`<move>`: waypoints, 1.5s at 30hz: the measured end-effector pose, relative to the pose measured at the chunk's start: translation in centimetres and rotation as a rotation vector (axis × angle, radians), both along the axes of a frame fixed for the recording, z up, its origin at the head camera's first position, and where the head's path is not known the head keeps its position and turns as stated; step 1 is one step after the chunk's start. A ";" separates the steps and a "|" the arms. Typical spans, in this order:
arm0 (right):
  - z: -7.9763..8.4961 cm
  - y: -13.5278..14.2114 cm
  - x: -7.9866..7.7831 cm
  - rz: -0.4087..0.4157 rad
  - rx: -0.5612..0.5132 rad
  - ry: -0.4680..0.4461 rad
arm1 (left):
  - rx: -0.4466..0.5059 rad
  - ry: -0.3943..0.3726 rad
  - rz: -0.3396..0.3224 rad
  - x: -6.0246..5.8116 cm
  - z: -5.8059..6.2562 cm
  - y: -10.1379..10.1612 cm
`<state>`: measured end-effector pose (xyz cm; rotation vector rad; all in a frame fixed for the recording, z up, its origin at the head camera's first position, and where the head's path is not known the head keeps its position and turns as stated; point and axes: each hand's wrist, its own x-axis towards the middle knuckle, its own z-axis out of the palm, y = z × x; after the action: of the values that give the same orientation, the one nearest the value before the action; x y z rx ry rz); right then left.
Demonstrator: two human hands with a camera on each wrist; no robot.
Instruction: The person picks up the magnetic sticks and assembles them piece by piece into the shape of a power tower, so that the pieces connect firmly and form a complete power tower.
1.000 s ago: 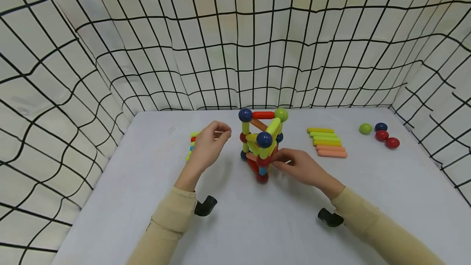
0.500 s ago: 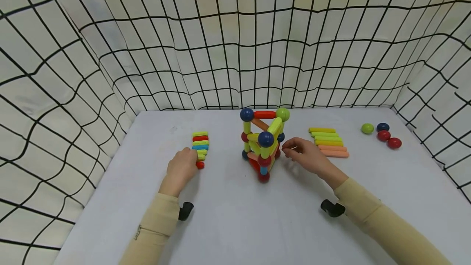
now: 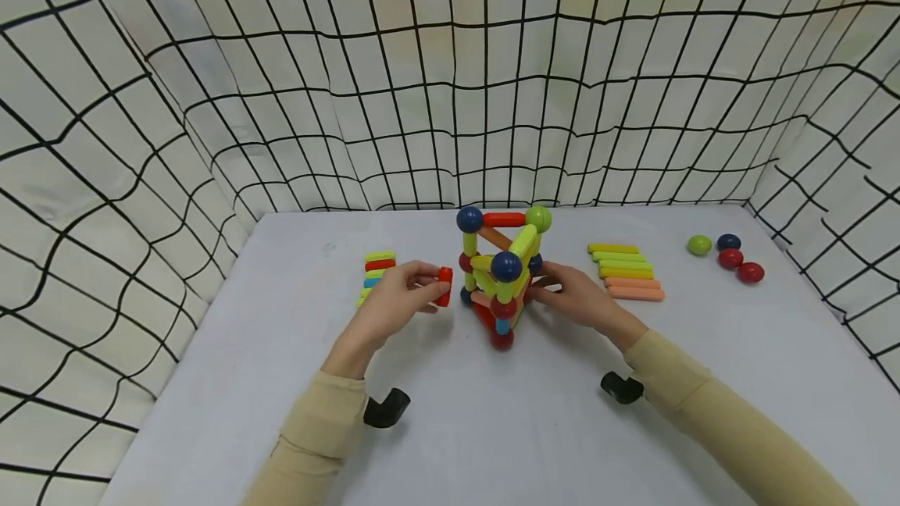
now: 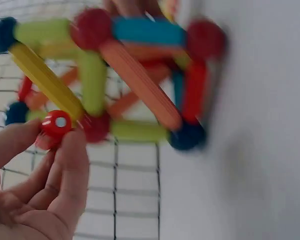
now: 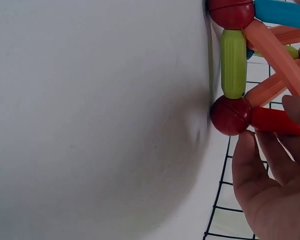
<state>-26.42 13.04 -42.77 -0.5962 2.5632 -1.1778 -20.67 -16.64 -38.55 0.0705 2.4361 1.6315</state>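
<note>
My left hand [image 3: 394, 301] pinches a short red magnetic rod [image 3: 444, 287] just left of the tower. Seen from the left wrist, the round end of this red rod [image 4: 54, 118] shows a pale metal disc between thumb and fingertips. A tower of magnetic rods and balls [image 3: 505, 266] stands upright on the table, with blue, red and green balls joined by coloured rods. On its right side my right hand [image 3: 580, 297] holds the lower part. The right wrist view has its thumb and fingers around an upright red rod [image 5: 275, 120], close to a dark red ball [image 5: 231, 115].
Short coloured rods [image 3: 380, 265] lie in a column behind the left hand, partly hidden. Longer yellow, green and orange rods [image 3: 626, 273] lie right of the tower. Several loose balls [image 3: 730, 258] sit at the far right. Black netting over white walls [image 3: 450, 108] encloses the table [image 3: 492, 436].
My left hand went left to the short rods, took a red one and brought it back beside the tower. The right hand drew slightly away, then returned to the tower's right side.
</note>
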 end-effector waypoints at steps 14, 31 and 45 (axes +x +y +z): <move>-0.8 0.0 0.2 0.010 -0.001 0.033 | 0.663 -0.160 0.156 -0.2 3.4 4.4; -0.9 -0.2 0.3 0.024 -0.003 0.062 | 0.638 -0.197 0.167 -0.5 3.9 5.3; -0.8 -0.1 0.2 0.020 -0.008 0.054 | 0.478 -0.033 0.177 0.6 4.5 6.6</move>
<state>-26.17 12.90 -43.57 -0.6631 2.5921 -1.1808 -20.03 -10.06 -34.03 -0.1020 2.0245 2.2403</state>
